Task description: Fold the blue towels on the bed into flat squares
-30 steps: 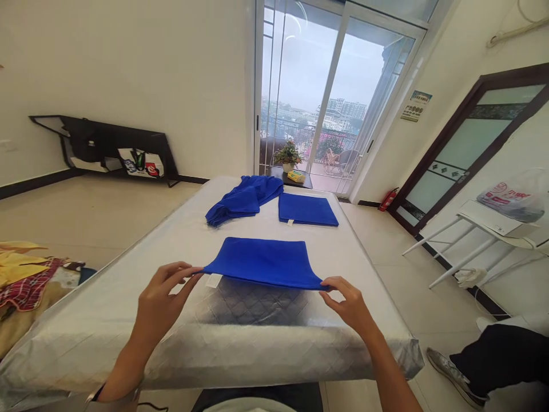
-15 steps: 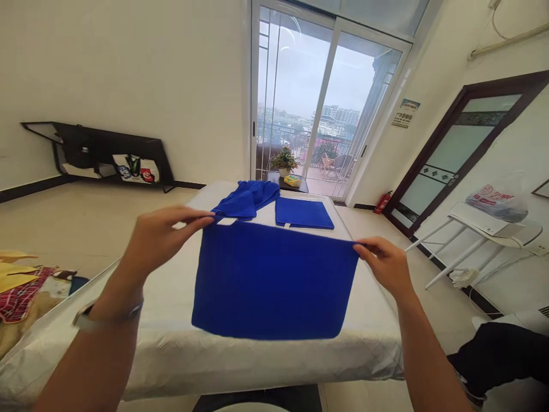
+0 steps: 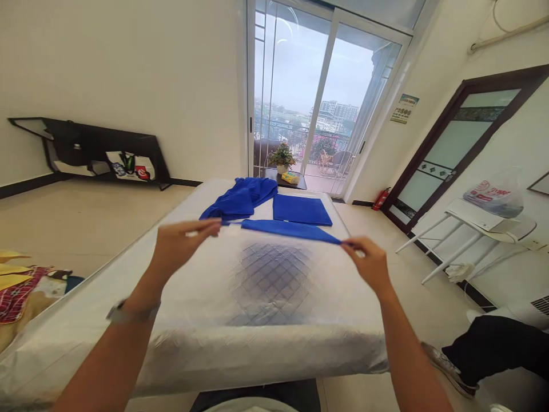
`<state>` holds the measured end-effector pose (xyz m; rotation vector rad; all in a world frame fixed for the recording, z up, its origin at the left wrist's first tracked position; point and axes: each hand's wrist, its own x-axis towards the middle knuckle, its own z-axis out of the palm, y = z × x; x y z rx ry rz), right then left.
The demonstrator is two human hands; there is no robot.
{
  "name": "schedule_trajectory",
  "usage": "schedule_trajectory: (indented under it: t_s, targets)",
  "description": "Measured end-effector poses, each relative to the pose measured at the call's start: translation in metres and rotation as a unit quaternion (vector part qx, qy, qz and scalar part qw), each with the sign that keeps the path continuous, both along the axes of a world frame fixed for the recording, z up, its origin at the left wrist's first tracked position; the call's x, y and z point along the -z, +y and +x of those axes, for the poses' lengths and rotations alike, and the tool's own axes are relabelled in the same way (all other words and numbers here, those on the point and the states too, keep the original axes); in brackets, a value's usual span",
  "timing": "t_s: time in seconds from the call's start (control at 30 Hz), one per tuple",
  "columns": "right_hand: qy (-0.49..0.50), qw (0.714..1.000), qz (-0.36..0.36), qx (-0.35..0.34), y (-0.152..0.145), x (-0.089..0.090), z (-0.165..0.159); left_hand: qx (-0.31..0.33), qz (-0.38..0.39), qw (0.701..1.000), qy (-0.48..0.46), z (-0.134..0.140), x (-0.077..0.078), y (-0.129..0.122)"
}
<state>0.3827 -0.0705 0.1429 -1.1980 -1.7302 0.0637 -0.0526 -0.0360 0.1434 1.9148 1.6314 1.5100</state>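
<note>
A blue cloth (image 3: pixel 291 231) is stretched between my two hands, tilted so that only a narrow strip of it shows. My left hand (image 3: pixel 178 249) pinches its left end, by what looks like a pale tag. At the right corner, my right hand (image 3: pixel 369 264) grips it between thumb and fingers. Beyond it, a flat blue cloth (image 3: pixel 302 210) lies neatly on the white-covered table (image 3: pixel 189 303). Left of that is a heap of crumpled blue cloth (image 3: pixel 246 196). Below the held cloth, a bluish diamond-patterned patch (image 3: pixel 272 280) shows on the cover.
A white chair (image 3: pixel 476 217) with a plastic bag (image 3: pixel 495 191) stands at right. Someone's dark-clothed leg (image 3: pixel 493 349) is at lower right. Yellow and red plaid fabrics (image 3: pixel 21 286) lie at left. A potted plant (image 3: pixel 282 155) stands beyond the table, before glass doors.
The blue cloth hung upright facing me and now lies tilted nearly edge-on. My hands have come slightly closer together. The tabletop beneath it has come into view.
</note>
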Motion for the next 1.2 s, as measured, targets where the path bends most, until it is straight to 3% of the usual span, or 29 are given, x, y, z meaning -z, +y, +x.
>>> schedule_trajectory:
  t_s: [0.13, 0.2, 0.27, 0.47, 0.7, 0.93, 1.07, 1.2]
  targets:
    - [-0.007, 0.988, -0.14, -0.068, -0.027, 0.099, -0.003, 0.071, -0.228, 0.971, 0.016, -0.008, 0.09, -0.024]
    - [-0.03, 0.978, -0.194, -0.072, -0.031, 0.133, -0.004, 0.072, -0.298, 0.952, 0.022, -0.005, 0.119, -0.029]
    - [-0.053, 0.973, -0.216, -0.062, -0.033, 0.152, -0.005, 0.055, -0.314, 0.948, 0.02, -0.001, 0.131, -0.032]
    - [-0.085, 0.973, -0.209, -0.049, -0.036, 0.159, -0.002, 0.026, -0.314, 0.949, 0.014, 0.005, 0.132, -0.038]
    - [-0.119, 0.977, -0.177, -0.026, -0.039, 0.164, -0.003, -0.007, -0.274, 0.959, 0.069, 0.009, 0.145, -0.052]
    - [-0.178, 0.967, -0.179, -0.017, -0.048, 0.15, -0.008, -0.016, -0.247, 0.96, 0.131, 0.012, 0.147, -0.055]
    - [-0.2, 0.959, -0.2, -0.007, -0.046, 0.14, -0.012, -0.024, -0.151, 0.976, 0.157, 0.03, 0.125, -0.068]
    - [-0.19, 0.96, -0.205, 0.014, -0.037, 0.142, -0.02, 0.043, -0.059, 0.991, 0.11, 0.032, 0.089, -0.132]
